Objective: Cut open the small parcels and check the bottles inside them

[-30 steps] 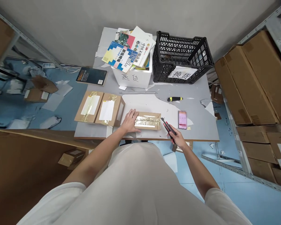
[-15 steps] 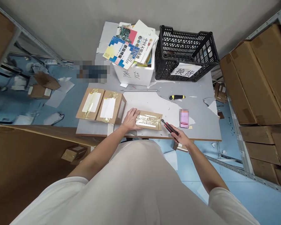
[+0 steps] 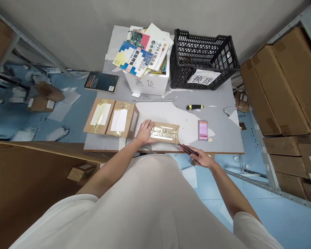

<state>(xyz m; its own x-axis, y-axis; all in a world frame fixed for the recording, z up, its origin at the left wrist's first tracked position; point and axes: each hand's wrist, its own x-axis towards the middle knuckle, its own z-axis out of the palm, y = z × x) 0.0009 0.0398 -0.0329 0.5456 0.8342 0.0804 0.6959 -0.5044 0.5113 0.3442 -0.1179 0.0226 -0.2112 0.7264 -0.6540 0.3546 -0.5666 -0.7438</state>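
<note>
Left hand (image 3: 145, 132) flat — right hand (image 3: 200, 157) angled, low

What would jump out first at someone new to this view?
Probably the black crate at the table's back, beside a white bin heaped with bright books. Then the red-and-black cutter in the right hand, its tip by the taped parcel.

Black plastic crate (image 3: 180, 77): white paper sign (image 3: 204, 77) facing you, handwritten "换货".
White box (image 3: 158, 88): handwritten "退货" on the side towards you.
Blue-and-yellow paperback book (image 3: 132, 58): "新版精编" and "XINBIAN".
White-covered book (image 3: 159, 52): starts "中国文明"; you cannot make out the rest.
Flat brown taped package (image 3: 164, 132): print too small for you to read.
</note>
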